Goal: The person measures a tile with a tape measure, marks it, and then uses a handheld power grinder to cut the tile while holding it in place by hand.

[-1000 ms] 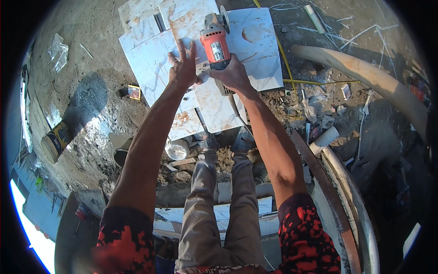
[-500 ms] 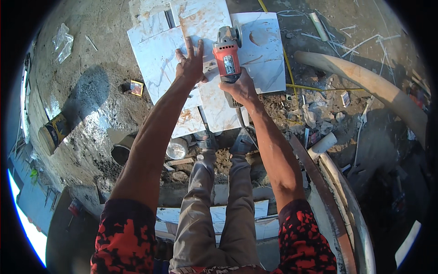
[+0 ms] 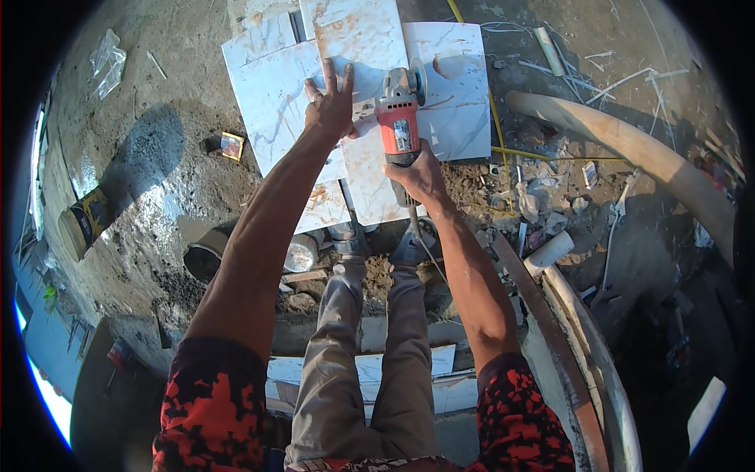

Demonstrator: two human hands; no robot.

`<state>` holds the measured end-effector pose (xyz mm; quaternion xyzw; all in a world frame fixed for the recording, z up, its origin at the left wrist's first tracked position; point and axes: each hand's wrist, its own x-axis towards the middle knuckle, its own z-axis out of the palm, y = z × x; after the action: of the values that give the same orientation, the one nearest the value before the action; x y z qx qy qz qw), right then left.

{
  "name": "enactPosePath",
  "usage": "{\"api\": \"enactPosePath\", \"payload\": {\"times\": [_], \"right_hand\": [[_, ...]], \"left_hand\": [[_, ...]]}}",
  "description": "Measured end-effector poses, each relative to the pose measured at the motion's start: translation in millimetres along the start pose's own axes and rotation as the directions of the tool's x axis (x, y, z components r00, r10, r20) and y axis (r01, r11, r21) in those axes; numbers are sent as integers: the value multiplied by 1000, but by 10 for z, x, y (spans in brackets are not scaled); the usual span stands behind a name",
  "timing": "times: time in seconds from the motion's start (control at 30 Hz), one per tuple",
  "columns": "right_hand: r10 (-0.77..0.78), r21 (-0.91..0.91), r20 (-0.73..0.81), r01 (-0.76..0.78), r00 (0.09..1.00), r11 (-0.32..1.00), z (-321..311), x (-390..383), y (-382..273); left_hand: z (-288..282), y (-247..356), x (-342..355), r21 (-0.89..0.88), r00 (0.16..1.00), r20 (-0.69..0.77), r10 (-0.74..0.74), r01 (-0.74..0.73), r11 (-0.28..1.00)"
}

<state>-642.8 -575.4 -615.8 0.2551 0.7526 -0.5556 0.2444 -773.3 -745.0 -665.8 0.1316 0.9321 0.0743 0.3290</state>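
Note:
My left hand [image 3: 330, 110] rests on white marble-patterned tiles [image 3: 275, 86], fingers spread, over a pale, brown-stained tile strip [image 3: 354, 35]. Just right of it, my right hand [image 3: 417, 173] grips the body of a red and grey angle grinder [image 3: 399, 122]. The grinder's disc [image 3: 417, 81] stands on edge over the tiles, at the right side of the tool's head; whether it touches or spins I cannot tell. A dark cord runs down from the tool's rear end, past my shoes [image 3: 409, 248] below the tiles.
A curved pale beam [image 3: 613, 126] arcs at the right, near a yellow hose [image 3: 523, 151], white tube offcuts [image 3: 548, 252] and rubble. At the left lie a tipped can [image 3: 82, 224], a dark container [image 3: 204, 256] and a plastic bag [image 3: 106, 63]. A white bucket [image 3: 301, 252] stands beside my feet.
The grinder in my right hand has shifted down toward me and right. My left hand stays spread on the tiles; the whole view has shifted slightly.

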Motion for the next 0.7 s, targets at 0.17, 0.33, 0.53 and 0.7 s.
{"api": "enactPosePath", "payload": {"times": [0.17, 0.33, 0.53, 0.7], "right_hand": [[-4, 45, 25, 3, 1000, 999, 146, -148, 105], [-3, 22, 16, 2, 1000, 1000, 39, -260, 325], [-8, -3, 43, 8, 999, 1000, 34, -363, 436], [13, -13, 3, -13, 1000, 1000, 79, -562, 310]], "left_hand": [[204, -271, 50, 55, 983, -169, 69, -61, 997], [-169, 94, -69, 39, 995, 73, -65, 63, 997], [-113, 19, -40, 45, 998, 41, -52, 50, 998], [-3, -82, 4, 74, 999, -26, -28, 30, 997]]}}
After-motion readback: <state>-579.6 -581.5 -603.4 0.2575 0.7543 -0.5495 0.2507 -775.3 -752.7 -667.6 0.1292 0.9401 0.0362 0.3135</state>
